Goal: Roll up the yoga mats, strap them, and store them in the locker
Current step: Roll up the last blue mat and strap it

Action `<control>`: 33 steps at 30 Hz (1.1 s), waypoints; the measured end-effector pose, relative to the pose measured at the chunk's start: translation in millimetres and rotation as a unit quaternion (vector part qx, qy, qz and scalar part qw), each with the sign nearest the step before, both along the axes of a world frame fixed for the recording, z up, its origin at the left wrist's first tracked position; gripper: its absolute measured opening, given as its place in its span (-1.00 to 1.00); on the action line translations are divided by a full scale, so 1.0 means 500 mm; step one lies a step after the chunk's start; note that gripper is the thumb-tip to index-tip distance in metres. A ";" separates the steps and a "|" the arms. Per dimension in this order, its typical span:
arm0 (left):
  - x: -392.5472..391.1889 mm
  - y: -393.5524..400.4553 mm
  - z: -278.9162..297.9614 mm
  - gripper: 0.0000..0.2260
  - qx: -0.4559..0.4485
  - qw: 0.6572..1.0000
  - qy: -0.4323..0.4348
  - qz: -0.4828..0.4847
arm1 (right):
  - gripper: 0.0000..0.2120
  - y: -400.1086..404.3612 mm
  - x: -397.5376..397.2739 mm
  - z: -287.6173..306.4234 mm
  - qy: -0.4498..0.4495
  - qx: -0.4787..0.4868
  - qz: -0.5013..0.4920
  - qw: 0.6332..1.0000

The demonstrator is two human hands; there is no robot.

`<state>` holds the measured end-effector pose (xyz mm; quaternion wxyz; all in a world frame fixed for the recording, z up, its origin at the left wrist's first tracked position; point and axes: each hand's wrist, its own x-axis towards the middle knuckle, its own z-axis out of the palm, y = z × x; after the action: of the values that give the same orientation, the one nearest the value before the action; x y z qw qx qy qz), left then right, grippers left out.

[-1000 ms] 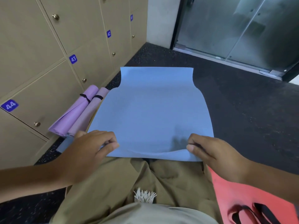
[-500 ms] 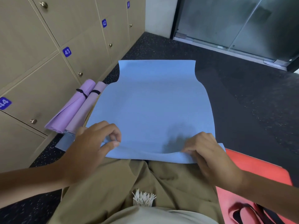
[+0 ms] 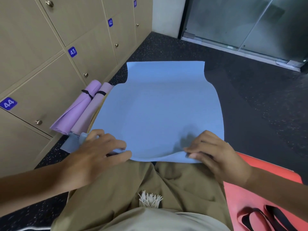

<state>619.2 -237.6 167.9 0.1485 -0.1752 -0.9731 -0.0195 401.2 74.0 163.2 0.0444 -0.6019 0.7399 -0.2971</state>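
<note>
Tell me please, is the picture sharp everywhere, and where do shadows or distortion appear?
In the head view, the left hand is slightly motion-blurred at its fingers, while the right hand looks sharper; a soft grey shadow lies on the blue mat just beyond the right hand; the wide-angle lens bows the mat's side edges and tilts the lockers.

Since a second ago, our right hand (image 3: 215, 155) has slid inward along the blue mat's (image 3: 160, 110) near edge, which now curls higher; our left hand's (image 3: 98, 154) fingers have flattened over that edge.
</note>
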 end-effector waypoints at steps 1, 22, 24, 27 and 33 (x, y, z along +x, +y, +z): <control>0.001 0.001 -0.001 -0.47 -0.010 1.000 0.002 0.005 | -0.78 -0.004 -0.001 0.004 -0.030 0.010 -0.012 0.999; -0.070 0.056 0.003 -0.73 0.062 0.997 0.044 0.001 | -0.91 -0.016 0.017 0.020 -0.062 -0.020 -0.079 0.995; -0.073 0.053 0.000 -0.73 0.080 0.997 0.024 -0.002 | -0.83 -0.011 0.013 0.019 0.018 -0.023 -0.063 0.998; -0.077 0.048 -0.003 -0.74 0.101 0.995 0.003 0.010 | -0.65 -0.005 0.007 0.015 0.174 -0.007 -0.037 0.984; -0.070 0.077 0.000 -0.75 0.092 0.989 0.062 0.096 | -0.66 -0.018 0.040 0.015 0.202 0.030 -0.075 0.976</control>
<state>584.3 -199.3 167.8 0.2251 -0.0677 -0.9684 -0.0834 421.3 65.0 170.7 -0.1101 -0.5907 0.7853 -0.1495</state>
